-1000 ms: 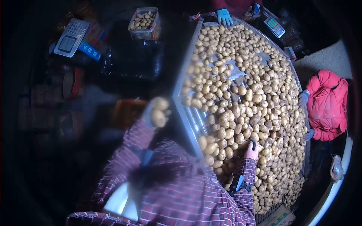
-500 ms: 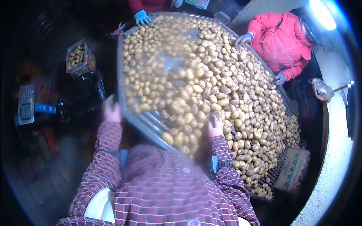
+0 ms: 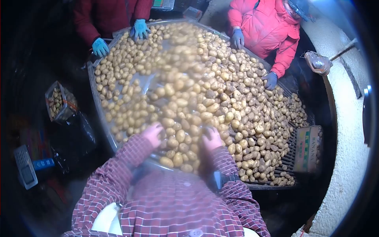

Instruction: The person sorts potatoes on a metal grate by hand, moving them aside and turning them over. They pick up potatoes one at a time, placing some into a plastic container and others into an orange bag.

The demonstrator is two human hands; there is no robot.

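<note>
A metal sorting table (image 3: 94, 96) lies heaped with potatoes (image 3: 185, 98), their long axes pointing every way. The left hand (image 3: 153, 133) and right hand (image 3: 213, 138) rest on the potatoes at the near edge, but blur hides whether their fingers grip any. Beyond the fingertips, co-workers' blue gloves (image 3: 139, 28) touch the far side.

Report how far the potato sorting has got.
Done: the crate on the left is part filled. In hand: the left hand and right hand both rest on potatoes at the near edge of the table; blur hides their grip. Left: most of it, judging by the heap that covers nearly the whole table.
</note>
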